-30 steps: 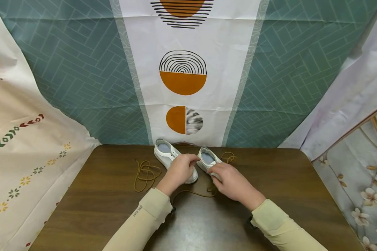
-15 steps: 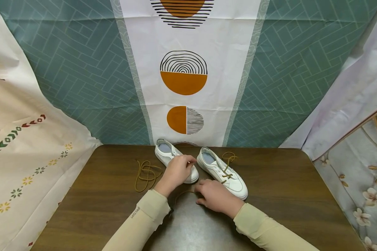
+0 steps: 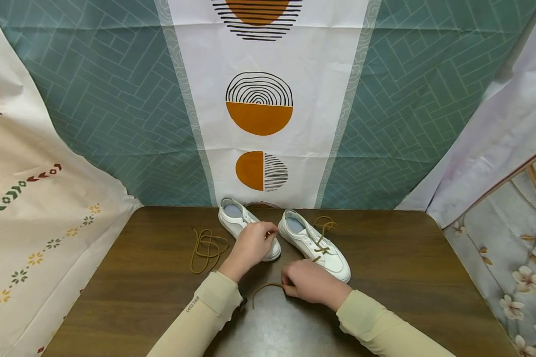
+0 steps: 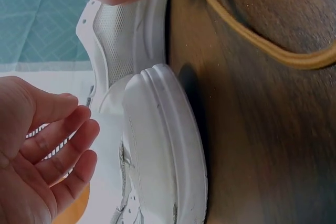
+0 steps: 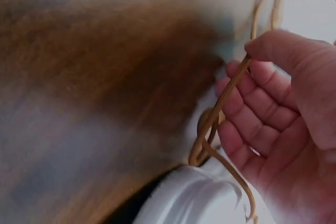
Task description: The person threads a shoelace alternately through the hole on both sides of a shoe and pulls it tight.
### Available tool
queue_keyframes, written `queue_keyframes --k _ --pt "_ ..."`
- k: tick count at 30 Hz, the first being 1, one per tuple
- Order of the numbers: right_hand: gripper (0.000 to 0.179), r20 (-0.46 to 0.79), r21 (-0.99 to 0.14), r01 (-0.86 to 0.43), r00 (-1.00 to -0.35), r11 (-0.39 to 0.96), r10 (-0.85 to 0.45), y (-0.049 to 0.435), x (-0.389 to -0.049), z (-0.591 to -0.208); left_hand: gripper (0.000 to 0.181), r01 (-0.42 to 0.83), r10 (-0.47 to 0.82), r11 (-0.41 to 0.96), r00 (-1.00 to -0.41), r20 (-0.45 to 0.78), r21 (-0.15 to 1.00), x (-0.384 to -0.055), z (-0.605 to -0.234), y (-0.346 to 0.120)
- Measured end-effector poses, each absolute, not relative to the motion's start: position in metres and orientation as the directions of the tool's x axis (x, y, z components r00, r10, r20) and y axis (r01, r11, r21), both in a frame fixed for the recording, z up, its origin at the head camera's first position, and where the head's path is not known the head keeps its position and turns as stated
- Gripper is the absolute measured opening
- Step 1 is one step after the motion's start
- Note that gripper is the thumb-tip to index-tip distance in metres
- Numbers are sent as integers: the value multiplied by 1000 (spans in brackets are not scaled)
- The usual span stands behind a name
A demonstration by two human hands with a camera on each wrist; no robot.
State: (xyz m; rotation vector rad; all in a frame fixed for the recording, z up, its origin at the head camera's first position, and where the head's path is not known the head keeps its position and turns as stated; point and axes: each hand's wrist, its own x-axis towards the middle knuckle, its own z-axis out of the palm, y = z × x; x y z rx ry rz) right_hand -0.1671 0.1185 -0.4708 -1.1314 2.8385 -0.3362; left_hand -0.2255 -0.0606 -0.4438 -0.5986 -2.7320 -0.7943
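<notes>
A brown shoelace (image 5: 224, 96) is pinched between the thumb and forefinger of my right hand (image 3: 310, 280), low in front of the right white shoe (image 3: 338, 263). Its loose end curves leftward across the tabletop, and the lace crosses that shoe's front eyelets. In the right wrist view it loops near the white toe. My left hand (image 3: 252, 244) hovers over the left white shoe (image 3: 232, 220), covering part of its top in the head view. The left wrist view shows those fingers (image 4: 79, 184) loosely curled with nothing visible between them, apart from the shoe's toe (image 4: 152, 129).
A second brown lace (image 3: 205, 250) lies in loose coils left of the shoes. More lace (image 3: 325, 223) is looped behind the right shoe. The wooden table (image 3: 138, 277) ends at a patterned cloth backdrop (image 3: 268, 59), with hanging cloths at both sides.
My right hand has moved from the right shoe's opening down toward its toe and now pinches the lace, uncovering the shoe's upper. The left hand has barely moved.
</notes>
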Motion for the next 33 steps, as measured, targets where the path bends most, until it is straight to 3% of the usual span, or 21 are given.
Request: queue_keyframes --k 5,11,16,22,26,30,33 --pt "11 5 -377 -583 -778 720 -628 128 -170 -457 12 439 315 770 -893 322 462 -225 -444 -59" --pt "29 81 -439 -515 -839 736 -538 141 -178 -434 13 447 322 757 -890 323 477 -224 -445 -56" --pt "15 133 -492 -465 -876 736 -464 161 -187 -414 13 460 324 749 -882 342 476 -224 -444 -52" --pt "18 211 -581 -403 -914 707 -348 188 -198 -399 13 467 326 742 -878 351 480 -223 -447 -50" --pt "18 266 -748 -346 -938 566 -221 199 -201 -391 15 469 331 744 -877 349 475 -223 -447 -47" --pt "21 340 -884 -349 -937 311 -84 206 -203 -382 15 482 342 737 -871 353 474 -223 -445 -44" --pt "21 327 -937 -324 -945 130 8 210 -206 -375 15 499 355 734 -860 366 462 -223 -444 -40"
